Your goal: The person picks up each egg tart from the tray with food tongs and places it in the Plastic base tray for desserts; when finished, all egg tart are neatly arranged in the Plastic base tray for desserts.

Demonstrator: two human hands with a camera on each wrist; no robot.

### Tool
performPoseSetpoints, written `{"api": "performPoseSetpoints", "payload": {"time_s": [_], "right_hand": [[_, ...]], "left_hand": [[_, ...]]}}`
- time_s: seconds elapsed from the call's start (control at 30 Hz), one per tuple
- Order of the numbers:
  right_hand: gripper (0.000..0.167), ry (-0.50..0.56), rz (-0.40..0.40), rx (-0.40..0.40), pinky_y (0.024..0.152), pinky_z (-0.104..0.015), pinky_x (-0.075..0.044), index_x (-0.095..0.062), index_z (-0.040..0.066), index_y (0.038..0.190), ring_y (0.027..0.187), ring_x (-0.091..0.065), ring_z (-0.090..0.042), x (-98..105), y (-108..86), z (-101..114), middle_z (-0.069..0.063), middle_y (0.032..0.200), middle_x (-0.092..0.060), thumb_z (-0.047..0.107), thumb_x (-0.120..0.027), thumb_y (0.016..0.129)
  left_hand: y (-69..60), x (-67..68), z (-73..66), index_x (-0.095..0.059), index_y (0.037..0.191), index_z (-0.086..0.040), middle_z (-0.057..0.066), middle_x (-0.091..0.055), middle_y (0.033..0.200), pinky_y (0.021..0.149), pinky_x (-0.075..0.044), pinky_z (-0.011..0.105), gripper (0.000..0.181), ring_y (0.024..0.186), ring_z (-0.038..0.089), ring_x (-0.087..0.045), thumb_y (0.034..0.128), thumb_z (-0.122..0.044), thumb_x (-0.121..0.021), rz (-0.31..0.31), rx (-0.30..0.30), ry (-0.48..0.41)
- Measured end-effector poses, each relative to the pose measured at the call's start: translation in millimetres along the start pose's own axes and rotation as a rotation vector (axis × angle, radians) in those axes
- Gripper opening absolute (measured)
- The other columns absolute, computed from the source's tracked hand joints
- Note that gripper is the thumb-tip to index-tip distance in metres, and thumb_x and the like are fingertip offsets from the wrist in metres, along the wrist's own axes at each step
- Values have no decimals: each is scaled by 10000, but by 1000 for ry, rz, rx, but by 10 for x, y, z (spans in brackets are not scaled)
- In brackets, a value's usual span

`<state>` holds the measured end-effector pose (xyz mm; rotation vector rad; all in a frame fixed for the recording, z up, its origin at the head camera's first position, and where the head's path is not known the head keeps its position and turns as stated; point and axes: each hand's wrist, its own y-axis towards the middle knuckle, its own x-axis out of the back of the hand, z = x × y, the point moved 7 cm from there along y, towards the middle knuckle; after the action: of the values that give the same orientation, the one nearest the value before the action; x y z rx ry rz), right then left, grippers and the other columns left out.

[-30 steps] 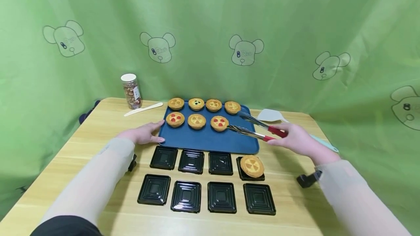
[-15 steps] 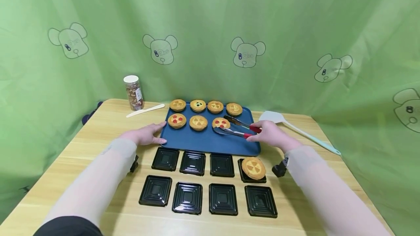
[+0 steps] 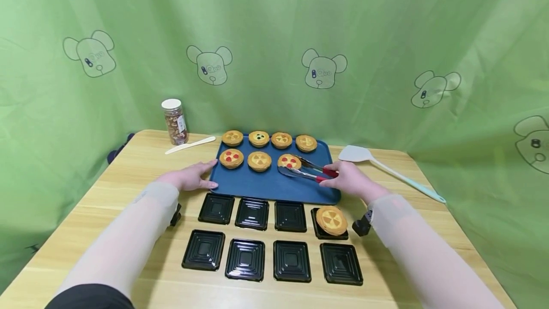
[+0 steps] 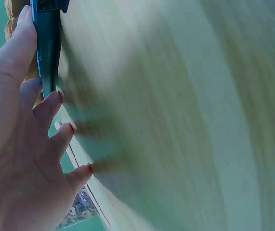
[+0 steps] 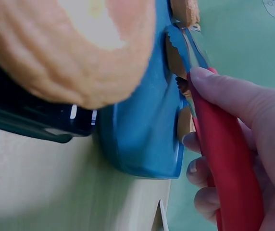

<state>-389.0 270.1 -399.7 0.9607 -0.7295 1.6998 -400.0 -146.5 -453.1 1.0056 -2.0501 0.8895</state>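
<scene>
My right hand (image 3: 349,179) grips red-handled metal tongs (image 3: 304,175). The tong arms stand on either side of a tart with red pieces (image 3: 289,161), in the front row on the blue tray (image 3: 274,187). In the right wrist view, the thumb lies on one red handle (image 5: 229,159) and the fingers curl round the other side. My left hand (image 3: 187,177) touches the tray's left edge with spread fingers; in the left wrist view, the thumb lies along the tray's side (image 4: 48,48). Several other tarts stand in two rows on the tray.
Before the tray lie two rows of black square plastic trays (image 3: 244,259); a tart (image 3: 331,220) sits on the back right one. A white spatula with a pale green handle (image 3: 399,175) lies at the right. A lidded jar (image 3: 176,123) and a pale knife (image 3: 188,145) are back left.
My right hand has moved left with the tongs, whose tips now stand about the red-topped tart. The left hand stays at the tray's edge.
</scene>
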Motion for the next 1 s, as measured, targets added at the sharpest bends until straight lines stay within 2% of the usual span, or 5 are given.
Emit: {"api": "performPoseSetpoints", "payload": {"time_s": [0.2, 0.47, 0.7, 0.83, 1.0], "right_hand": [[598, -16, -17, 15, 717, -364, -511, -583, -78, 1317, 836, -594, -219, 16, -38, 40, -179, 1106, -670, 259, -787, 867], [595, 8, -55, 71, 671, -342, -500, -603, -60, 1309, 813, -570, -230, 223, -183, 190, -127, 1044, -674, 281, -794, 860], [548, 14, -28, 168, 702, -326, -537, -660, -37, 1238, 820, -609, -172, 355, -475, 356, -79, 1029, -697, 303, -812, 837], [470, 14, 27, 202, 666, -292, -533, -699, 13, 1180, 765, -597, -144, 324, -689, 436, -10, 952, -679, 309, -812, 834], [464, 31, 72, 209, 635, -268, -517, -692, 10, 1200, 740, -569, -135, 239, -934, 463, 48, 897, -638, 261, -818, 830]], "left_hand": [[-5, 10, -7, -98, 1594, -120, 260, -120, 1597, 1158, -57, 604, 936, 1455, 464, -54, 929, -499, -636, 2, 3, -4], [113, -35, 137, -80, 1598, -159, 219, -111, 1613, 1165, -44, 587, 949, 1468, 428, -35, 921, -487, -657, 2, 9, -18], [142, -39, 157, -88, 1599, -177, 215, -119, 1613, 1165, -50, 588, 950, 1468, 428, -41, 914, -483, -669, 5, 13, -26], [138, -32, 149, -89, 1599, -173, 214, -121, 1613, 1162, -43, 594, 956, 1467, 431, -39, 910, -486, -673, 3, 14, -28], [133, -38, 153, -81, 1599, -169, 217, -121, 1611, 1160, -43, 599, 968, 1466, 433, -39, 906, -504, -667, 3, 7, -16]]}}
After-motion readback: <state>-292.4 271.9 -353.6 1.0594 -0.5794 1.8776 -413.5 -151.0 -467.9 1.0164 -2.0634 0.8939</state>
